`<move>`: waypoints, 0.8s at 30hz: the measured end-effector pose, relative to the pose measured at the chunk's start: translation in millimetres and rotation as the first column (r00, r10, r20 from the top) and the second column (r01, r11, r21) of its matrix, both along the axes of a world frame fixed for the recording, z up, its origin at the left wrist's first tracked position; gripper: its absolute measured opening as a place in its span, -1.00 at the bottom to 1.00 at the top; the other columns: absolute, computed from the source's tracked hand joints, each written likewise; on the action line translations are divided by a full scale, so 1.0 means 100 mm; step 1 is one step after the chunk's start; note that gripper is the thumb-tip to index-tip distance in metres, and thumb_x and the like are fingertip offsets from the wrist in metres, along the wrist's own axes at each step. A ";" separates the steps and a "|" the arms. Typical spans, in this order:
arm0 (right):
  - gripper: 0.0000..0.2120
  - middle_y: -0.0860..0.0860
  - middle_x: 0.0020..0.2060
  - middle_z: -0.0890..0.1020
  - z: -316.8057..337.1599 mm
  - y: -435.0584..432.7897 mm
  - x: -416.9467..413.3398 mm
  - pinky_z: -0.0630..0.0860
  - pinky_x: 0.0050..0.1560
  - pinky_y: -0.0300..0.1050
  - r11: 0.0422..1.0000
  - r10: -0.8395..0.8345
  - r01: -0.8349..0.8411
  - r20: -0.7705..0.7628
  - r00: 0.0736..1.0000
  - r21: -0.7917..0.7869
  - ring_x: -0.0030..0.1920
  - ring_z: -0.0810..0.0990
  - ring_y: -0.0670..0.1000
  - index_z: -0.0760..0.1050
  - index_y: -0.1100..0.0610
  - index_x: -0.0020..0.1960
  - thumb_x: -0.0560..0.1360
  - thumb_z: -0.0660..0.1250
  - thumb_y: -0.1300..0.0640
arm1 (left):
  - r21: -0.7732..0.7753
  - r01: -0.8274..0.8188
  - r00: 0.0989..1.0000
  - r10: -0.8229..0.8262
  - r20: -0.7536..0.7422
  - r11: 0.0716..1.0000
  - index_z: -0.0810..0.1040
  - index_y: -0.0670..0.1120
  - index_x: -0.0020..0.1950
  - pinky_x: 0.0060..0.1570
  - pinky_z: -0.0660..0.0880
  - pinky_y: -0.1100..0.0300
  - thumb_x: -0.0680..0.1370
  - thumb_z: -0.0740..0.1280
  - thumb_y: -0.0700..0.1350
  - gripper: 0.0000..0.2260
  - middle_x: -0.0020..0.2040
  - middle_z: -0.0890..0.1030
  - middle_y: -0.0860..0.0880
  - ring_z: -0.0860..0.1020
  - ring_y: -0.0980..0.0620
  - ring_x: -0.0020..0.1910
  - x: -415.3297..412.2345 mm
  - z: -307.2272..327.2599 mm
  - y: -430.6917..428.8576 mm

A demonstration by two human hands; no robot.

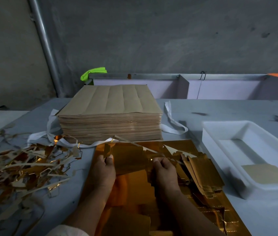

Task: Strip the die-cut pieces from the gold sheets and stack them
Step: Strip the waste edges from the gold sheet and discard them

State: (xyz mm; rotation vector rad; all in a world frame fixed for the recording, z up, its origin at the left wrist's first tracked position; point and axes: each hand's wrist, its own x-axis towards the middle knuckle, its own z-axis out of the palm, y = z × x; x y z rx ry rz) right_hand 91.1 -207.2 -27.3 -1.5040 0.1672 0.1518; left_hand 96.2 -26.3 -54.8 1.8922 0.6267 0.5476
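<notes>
A shiny gold sheet (182, 144) lies flat on the grey table in front of me. Above it I hold a bundle of gold die-cut pieces (131, 159) between both hands. My left hand (105, 169) pinches the bundle's left edge with thumb and fingers. My right hand (164, 171) grips its right edge with curled fingers. More loose gold pieces (201, 174) lie fanned out just right of my right hand. A tall stack of sheets, tan side up (111, 114), stands behind the gold sheet.
A heap of gold and tan waste strips (19, 164) covers the table on the left. A white tray (247, 133) at the right holds one tan piece (264, 174). White strapping tape (170, 120) trails around the tall stack. A grey wall rises behind.
</notes>
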 end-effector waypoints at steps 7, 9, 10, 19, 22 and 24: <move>-0.80 0.05 -0.16 0.64 0.03 0.04 -0.02 0.51 -0.16 -0.04 0.996 0.012 -0.009 0.029 1.000 -0.087 -0.15 0.62 0.06 0.55 0.03 -0.04 0.65 0.19 0.01 | -0.029 -0.012 1.000 0.013 0.025 1.000 0.47 -0.05 -0.10 -0.29 0.40 0.10 0.65 0.19 0.02 -0.79 -0.29 0.50 -0.07 0.47 -0.03 -0.33 0.00 -0.01 0.00; -0.80 0.02 -0.14 0.64 0.05 0.05 -0.01 0.51 -0.18 -0.08 0.991 0.022 -0.018 0.030 0.999 -0.135 -0.12 0.62 0.04 0.55 -0.05 -0.05 0.66 0.17 0.00 | -0.038 -0.010 0.999 0.012 0.044 0.999 0.47 -0.05 -0.11 -0.28 0.42 0.09 0.65 0.19 0.02 -0.79 -0.30 0.50 -0.07 0.47 -0.03 -0.34 -0.01 -0.01 0.00; -0.80 0.01 -0.13 0.64 0.06 0.05 0.00 0.51 -0.20 -0.10 0.987 0.027 -0.022 0.032 0.999 -0.161 -0.12 0.62 0.03 0.53 -0.07 -0.05 0.67 0.16 0.00 | -0.044 -0.011 0.999 0.013 0.048 0.999 0.47 -0.04 -0.10 -0.27 0.42 0.08 0.65 0.19 0.02 -0.79 -0.30 0.50 -0.07 0.47 -0.03 -0.34 -0.01 -0.01 0.00; -0.81 -0.05 -0.09 0.60 0.15 0.12 -0.01 0.66 -0.06 0.03 0.932 0.048 0.025 0.191 0.980 -0.361 -0.13 0.64 -0.02 0.44 -0.20 -0.11 0.66 0.17 -0.05 | -0.045 -0.009 1.000 0.010 0.030 0.999 0.45 0.00 -0.13 -0.16 0.51 -0.03 0.65 0.19 0.03 -0.80 -0.26 0.51 -0.10 0.51 -0.09 -0.27 0.00 0.02 0.01; -0.78 -0.06 -0.19 0.60 0.23 0.13 -0.03 0.62 -0.35 -0.14 0.925 0.071 0.013 0.207 0.976 -0.379 -0.26 0.64 -0.04 0.40 -0.21 -0.17 0.65 0.19 -0.03 | -0.063 0.009 0.999 -0.006 0.048 0.998 0.46 -0.03 -0.14 -0.22 0.44 0.00 0.65 0.20 0.04 -0.78 -0.30 0.48 -0.08 0.47 -0.09 -0.31 -0.02 0.01 0.01; -0.80 -0.06 -0.17 0.58 0.27 0.12 -0.05 0.48 -0.48 -0.31 0.924 0.094 -0.025 0.163 0.982 -0.382 -0.29 0.62 -0.07 0.40 -0.20 -0.15 0.65 0.22 0.01 | -0.069 0.014 0.998 -0.010 0.057 0.998 0.46 -0.04 -0.16 -0.23 0.42 0.03 0.64 0.21 0.04 -0.76 -0.33 0.47 -0.06 0.46 -0.08 -0.32 -0.03 0.02 0.02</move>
